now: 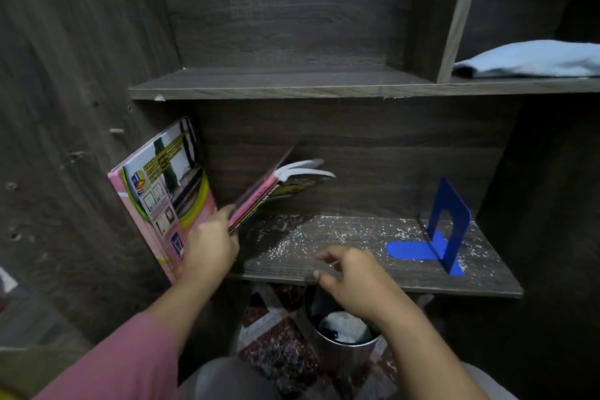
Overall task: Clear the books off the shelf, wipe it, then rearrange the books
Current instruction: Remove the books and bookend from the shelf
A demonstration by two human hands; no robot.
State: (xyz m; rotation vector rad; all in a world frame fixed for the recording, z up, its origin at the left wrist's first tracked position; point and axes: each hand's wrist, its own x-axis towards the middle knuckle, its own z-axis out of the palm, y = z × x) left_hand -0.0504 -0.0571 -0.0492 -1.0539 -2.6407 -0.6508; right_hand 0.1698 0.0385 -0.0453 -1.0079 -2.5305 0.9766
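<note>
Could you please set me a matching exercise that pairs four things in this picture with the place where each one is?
Things:
1. bookend
2. cloth
3. bin
4. tilted book

Places:
A. gripped by the left hand
B. on the floor below the shelf
C. standing at the right end of the shelf
D. lying in the upper right compartment

Pairs: 1-C, 2-D, 3-B, 4-A
</note>
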